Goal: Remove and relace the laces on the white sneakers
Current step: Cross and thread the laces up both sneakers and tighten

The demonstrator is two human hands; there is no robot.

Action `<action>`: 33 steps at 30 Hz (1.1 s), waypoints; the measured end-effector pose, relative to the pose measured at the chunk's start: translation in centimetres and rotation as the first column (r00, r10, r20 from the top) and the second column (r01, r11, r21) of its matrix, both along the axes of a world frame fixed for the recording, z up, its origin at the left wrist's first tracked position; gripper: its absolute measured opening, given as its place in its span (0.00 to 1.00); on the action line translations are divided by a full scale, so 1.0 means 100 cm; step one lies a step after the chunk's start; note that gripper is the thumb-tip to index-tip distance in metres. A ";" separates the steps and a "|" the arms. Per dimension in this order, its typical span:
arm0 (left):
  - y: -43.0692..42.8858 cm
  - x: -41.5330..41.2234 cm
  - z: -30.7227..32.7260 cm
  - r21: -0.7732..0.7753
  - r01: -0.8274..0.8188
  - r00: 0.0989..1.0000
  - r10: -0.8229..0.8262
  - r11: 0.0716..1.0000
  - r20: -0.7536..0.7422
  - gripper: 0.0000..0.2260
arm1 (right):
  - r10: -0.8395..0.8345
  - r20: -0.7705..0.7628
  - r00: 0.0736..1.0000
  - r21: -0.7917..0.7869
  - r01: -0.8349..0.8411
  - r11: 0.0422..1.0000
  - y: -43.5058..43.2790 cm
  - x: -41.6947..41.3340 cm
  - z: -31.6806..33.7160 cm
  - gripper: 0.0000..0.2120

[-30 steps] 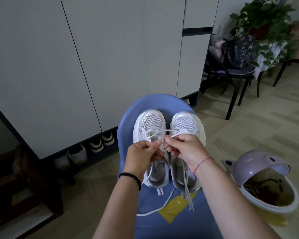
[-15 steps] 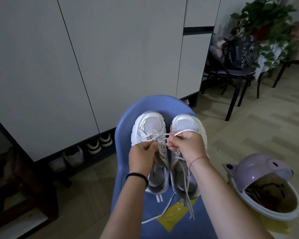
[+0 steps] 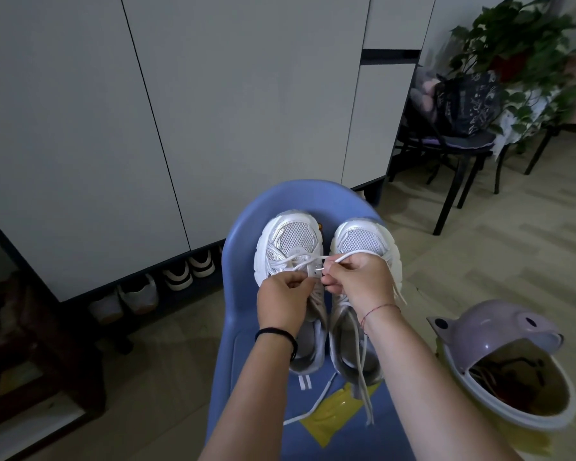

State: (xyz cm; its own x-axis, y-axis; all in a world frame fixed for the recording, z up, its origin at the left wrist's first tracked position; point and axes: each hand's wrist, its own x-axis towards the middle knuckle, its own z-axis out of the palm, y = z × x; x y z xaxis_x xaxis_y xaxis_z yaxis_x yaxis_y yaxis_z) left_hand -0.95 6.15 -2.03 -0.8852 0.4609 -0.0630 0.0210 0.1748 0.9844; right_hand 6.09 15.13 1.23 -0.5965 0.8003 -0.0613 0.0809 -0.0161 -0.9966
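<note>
Two white sneakers stand side by side on a blue chair seat (image 3: 246, 354), toes pointing away from me. My left hand (image 3: 285, 302) lies over the tongue of the left sneaker (image 3: 288, 242), its fingers curled and pinching the white lace (image 3: 301, 259). Just to its right, my right hand (image 3: 358, 282) pinches the tip of that same lace, which loops up over its knuckles. Loose lace ends from the right sneaker (image 3: 359, 239) hang down past its heel onto the seat.
A yellow wrapper (image 3: 333, 415) lies on the seat near me. A lilac lidded bin (image 3: 499, 357) stands on the floor at the right. Grey cabinets with shoes (image 3: 177, 274) beneath fill the left; a black chair (image 3: 456, 154) and a plant are at the back right.
Both hands have stayed together over the left sneaker; the right hand has drawn the lace tip slightly up and right, so the loop over its knuckles is wider.
</note>
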 end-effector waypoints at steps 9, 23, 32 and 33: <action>-0.018 -0.002 0.008 0.071 0.008 0.980 -0.022 0.997 0.198 0.12 | 0.048 0.079 0.996 0.122 -0.058 0.991 -0.005 0.000 0.001 0.05; -0.035 -0.006 0.016 0.114 0.006 0.977 -0.031 0.993 0.213 0.03 | -0.006 0.217 0.976 0.499 -0.106 0.860 -0.013 -0.008 0.000 0.06; -0.036 -0.006 0.018 0.111 0.013 0.975 -0.037 0.994 0.217 0.03 | -0.036 0.214 0.976 0.539 -0.087 0.838 -0.016 -0.012 -0.003 0.04; -0.036 -0.006 0.019 0.112 0.017 0.976 -0.041 0.994 0.214 0.02 | -0.011 0.196 0.981 0.481 -0.086 0.872 -0.015 -0.012 -0.003 0.04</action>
State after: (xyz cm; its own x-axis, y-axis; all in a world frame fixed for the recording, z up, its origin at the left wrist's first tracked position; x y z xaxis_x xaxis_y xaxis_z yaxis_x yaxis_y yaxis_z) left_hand -1.51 2.53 -0.18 -0.8425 0.5005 -0.1991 -0.1907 0.0686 0.9792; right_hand 4.93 13.68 0.95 -0.6428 0.7349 0.2159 0.2562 0.4720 -0.8436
